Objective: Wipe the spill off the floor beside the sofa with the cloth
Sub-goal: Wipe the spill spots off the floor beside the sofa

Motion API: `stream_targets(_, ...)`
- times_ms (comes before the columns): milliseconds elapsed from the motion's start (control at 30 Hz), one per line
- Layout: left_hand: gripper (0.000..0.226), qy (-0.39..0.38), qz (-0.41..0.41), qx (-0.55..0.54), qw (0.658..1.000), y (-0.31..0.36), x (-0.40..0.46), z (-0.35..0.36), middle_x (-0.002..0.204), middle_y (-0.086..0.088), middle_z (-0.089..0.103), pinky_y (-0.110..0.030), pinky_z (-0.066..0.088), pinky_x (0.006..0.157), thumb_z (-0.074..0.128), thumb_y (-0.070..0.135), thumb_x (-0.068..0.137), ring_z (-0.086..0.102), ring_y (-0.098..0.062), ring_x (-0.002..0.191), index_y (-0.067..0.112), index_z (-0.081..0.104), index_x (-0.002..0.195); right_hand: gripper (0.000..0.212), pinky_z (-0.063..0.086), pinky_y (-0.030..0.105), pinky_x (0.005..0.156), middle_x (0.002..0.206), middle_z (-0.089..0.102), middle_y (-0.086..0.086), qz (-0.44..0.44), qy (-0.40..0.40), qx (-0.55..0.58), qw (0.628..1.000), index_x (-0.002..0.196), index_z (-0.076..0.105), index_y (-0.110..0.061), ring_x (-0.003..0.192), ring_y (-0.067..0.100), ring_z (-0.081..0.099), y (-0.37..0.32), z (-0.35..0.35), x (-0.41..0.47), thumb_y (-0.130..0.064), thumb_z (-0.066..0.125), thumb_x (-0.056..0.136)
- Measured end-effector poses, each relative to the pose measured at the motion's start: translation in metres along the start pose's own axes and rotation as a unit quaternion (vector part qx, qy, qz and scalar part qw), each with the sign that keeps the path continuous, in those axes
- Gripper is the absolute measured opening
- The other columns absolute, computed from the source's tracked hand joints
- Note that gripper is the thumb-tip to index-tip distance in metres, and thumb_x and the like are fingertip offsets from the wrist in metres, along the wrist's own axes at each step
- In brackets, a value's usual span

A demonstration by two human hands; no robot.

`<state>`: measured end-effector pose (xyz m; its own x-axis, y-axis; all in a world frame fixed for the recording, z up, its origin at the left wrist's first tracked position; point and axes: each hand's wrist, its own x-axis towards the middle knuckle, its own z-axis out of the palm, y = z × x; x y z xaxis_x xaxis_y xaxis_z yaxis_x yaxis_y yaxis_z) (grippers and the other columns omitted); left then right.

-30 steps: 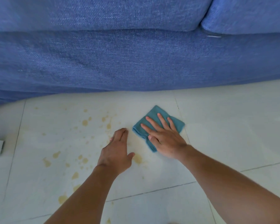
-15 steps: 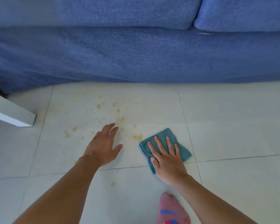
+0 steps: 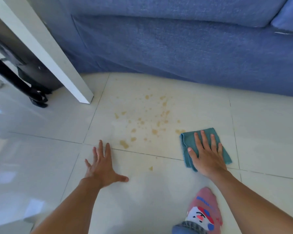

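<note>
The right hand (image 3: 208, 159) lies flat on the cloth (image 3: 188, 141), gripping nothing. The left hand (image 3: 102, 168) lies spread on the floor (image 3: 260, 132). The sock (image 3: 204, 211) writing is too blurry to read.

Being shown are two hands, left (image 3: 103, 168) and right (image 3: 208, 157), one cloth (image 3: 187, 141), one sofa (image 3: 193, 48), one sock (image 3: 204, 215), and many scattered spill spots (image 3: 147, 125).
</note>
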<state>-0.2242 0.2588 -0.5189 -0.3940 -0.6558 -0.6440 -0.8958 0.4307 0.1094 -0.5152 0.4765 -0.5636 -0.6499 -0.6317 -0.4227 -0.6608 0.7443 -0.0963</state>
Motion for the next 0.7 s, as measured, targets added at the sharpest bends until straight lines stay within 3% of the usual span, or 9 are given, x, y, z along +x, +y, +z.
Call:
stream_targets(100, 0.166, -0.045, -0.005, 0.012, 0.999, -0.008, 0.004, 0.001, 0.149, -0.004, -0.05, -0.067, 0.009, 0.118, 0.085, 0.071, 0.047, -0.029, -0.033, 0.149, 0.013, -0.032, 0.15, 0.072, -0.011, 0.053, 0.123, 0.167, -0.027, -0.004, -0.03, -0.009, -0.013, 0.999, 0.158, -0.019, -0.033, 0.153, 0.029, -0.025, -0.009, 0.002, -0.001, -0.062, 0.011, 0.1)
stream_targets(233, 0.167, -0.062, -0.007, 0.029, 0.998, -0.006, 0.007, 0.003, 0.147, -0.008, -0.052, -0.067, 0.012, 0.118, 0.086, 0.068, 0.049, -0.029, -0.037, 0.148, 0.011, -0.036, 0.147, 0.074, -0.012, 0.053, 0.122, 0.168, -0.02, -0.004, -0.162, -0.027, -0.051, 0.985, 0.159, -0.012, -0.036, 0.152, 0.028, -0.027, -0.036, 0.021, -0.039, -0.07, -0.004, 0.094)
stream_targets(300, 0.167, -0.062, -0.005, 0.031, 0.998, -0.006, 0.008, 0.003, 0.149, -0.009, -0.051, -0.066, 0.013, 0.118, 0.086, 0.068, 0.049, -0.029, -0.038, 0.148, 0.01, -0.036, 0.147, 0.074, -0.009, 0.054, 0.121, 0.17, -0.012, -0.004, -0.216, -0.031, -0.058, 0.974, 0.162, 0.0, -0.034, 0.154, 0.029, -0.022, -0.059, 0.026, -0.045, -0.07, 0.004, 0.097)
stream_targets(400, 0.167, -0.053, 0.002, 0.023, 0.998, -0.008, 0.007, 0.004, 0.149, -0.006, -0.051, -0.064, 0.012, 0.119, 0.086, 0.067, 0.049, -0.028, -0.036, 0.148, 0.012, -0.036, 0.147, 0.072, -0.014, 0.052, 0.121, 0.167, -0.025, -0.009, -0.278, -0.024, -0.065, 0.958, 0.161, -0.009, -0.037, 0.151, 0.025, -0.031, -0.1, 0.026, -0.03, -0.068, 0.015, 0.1)
stream_targets(500, 0.166, -0.042, 0.007, 0.011, 0.999, -0.011, 0.005, 0.005, 0.151, -0.002, -0.049, -0.061, 0.01, 0.121, 0.086, 0.068, 0.048, -0.029, -0.032, 0.148, 0.016, -0.035, 0.148, 0.073, -0.015, 0.05, 0.122, 0.166, -0.025, -0.013, -0.283, -0.015, -0.062, 0.957, 0.159, -0.013, -0.04, 0.15, 0.02, -0.032, -0.117, 0.014, -0.006, -0.069, 0.016, 0.098)
stream_targets(700, 0.169, -0.021, 0.011, -0.01, 1.0, -0.02, 0.002, 0.008, 0.153, 0.0, -0.047, -0.06, 0.007, 0.122, 0.086, 0.071, 0.043, -0.029, -0.029, 0.148, 0.017, -0.034, 0.149, 0.077, -0.014, 0.05, 0.124, 0.164, -0.032, -0.014, -0.216, -0.041, -0.089, 0.971, 0.157, -0.02, -0.041, 0.149, 0.02, -0.034, -0.07, 0.007, -0.007, -0.074, 0.011, 0.094)
